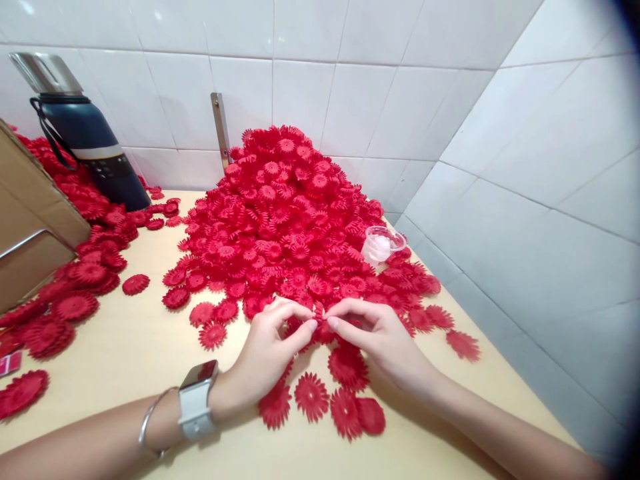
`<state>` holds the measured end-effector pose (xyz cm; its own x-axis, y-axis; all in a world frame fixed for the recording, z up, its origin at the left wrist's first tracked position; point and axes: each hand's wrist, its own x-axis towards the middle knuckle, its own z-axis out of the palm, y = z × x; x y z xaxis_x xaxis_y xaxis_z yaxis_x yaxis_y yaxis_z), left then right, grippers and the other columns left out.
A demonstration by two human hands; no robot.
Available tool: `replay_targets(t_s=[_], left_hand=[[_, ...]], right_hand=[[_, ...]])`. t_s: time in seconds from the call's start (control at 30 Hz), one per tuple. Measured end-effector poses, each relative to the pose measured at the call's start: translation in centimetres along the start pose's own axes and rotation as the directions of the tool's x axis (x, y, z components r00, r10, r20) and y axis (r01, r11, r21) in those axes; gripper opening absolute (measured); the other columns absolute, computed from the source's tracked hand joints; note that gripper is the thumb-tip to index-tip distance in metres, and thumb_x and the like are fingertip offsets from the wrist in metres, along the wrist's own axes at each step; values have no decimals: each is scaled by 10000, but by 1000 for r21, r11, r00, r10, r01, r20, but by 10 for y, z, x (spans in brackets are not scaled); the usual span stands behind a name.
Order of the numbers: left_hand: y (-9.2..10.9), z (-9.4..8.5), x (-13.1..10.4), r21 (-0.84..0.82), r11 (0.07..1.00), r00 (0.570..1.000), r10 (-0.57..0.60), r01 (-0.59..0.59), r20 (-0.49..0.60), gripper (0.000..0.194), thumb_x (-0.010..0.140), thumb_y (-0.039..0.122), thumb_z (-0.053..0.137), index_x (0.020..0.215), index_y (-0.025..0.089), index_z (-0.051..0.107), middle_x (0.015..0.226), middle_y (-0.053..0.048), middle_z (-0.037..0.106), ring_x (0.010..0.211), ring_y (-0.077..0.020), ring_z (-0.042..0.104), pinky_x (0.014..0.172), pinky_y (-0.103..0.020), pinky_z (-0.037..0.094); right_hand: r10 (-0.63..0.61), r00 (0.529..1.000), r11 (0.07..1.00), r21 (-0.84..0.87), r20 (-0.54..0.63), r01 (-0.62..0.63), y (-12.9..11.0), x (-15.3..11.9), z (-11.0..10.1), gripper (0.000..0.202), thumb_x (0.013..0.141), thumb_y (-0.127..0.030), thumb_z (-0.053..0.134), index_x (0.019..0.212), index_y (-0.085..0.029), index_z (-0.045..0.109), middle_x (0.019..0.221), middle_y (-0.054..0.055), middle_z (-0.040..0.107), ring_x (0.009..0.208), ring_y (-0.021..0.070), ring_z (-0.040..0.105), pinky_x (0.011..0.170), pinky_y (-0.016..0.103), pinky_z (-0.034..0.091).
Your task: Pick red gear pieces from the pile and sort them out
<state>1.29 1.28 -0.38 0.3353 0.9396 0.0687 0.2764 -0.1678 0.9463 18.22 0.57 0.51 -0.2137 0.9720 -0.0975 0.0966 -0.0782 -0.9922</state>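
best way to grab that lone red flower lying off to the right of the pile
Take the lone red flower by its petal rim, coming from above with the right hand. It seems to lie flat on the table, thin and apart from its neighbours, so probably pinch or lift one frilled edge rather than the centre.

No readable text or labels
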Motion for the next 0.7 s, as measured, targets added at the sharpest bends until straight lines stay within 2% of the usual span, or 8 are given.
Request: replay_targets(t_s=[0.2, 0.37, 0.47, 0.6, 0.7], left_hand=[[1, 1, 0, 4, 1000, 1000, 10, -10, 25, 121, 819, 251, 516, 798, 184, 615, 850, -19, 616, 836, -165, 551, 788, -291, 406], [2, 0, 0, -16, 1000, 998, 11, -10, 57, 88, 786, 233, 563, 819, 174, 619, 859, -22, 610, 844, -163, 550, 784, -281, 404], [2, -1, 0, -20, 1000, 999, 15, -14, 52, 101, 797, 240, 548, 795, 166, 616, 842, -25, 601, 830, -160, 546, 774, -279, 401], [1, -1, 0, 4, 1000, 998, 19, -19, 54, 117, 813, 245, 522, 772, 169, 601, 820, -18, 589, 815, -157, 535, 772, -281, 394], [0, -1, -1, 7, 1000, 1000, 1, -1, 29, 124, 822, 253, 507, 759, 174, 581, 807, -11, 583, 802, -154, 532, 761, -276, 395]], right_hand=[[-2, 1000, 999, 35, -17, 3, 1, 1, 0, 126, 705, -266, 657, 644, -160, 627, 635, -5, 596, 599, 116, 531, 566, 243, 422], [29, 998, 990, 137, 55, -37, 5, 2, 0, 120, 692, -269, 672, 664, -154, 648, 665, 20, 635, 631, 140, 572, 603, 268, 437], [38, 997, 984, 172, 61, -48, 9, 3, 0, 110, 679, -253, 681, 647, -152, 651, 658, 20, 632, 639, 143, 567, 614, 269, 435], [21, 997, 997, 73, 70, -26, 3, 2, -1, 114, 706, -259, 651, 655, -156, 645, 661, 17, 623, 641, 140, 562, 607, 258, 438], [-40, 997, 996, -80, -58, 36, -5, 4, -9, 173, 737, -311, 612, 651, -161, 622, 633, 10, 597, 588, 127, 536, 535, 237, 418]])
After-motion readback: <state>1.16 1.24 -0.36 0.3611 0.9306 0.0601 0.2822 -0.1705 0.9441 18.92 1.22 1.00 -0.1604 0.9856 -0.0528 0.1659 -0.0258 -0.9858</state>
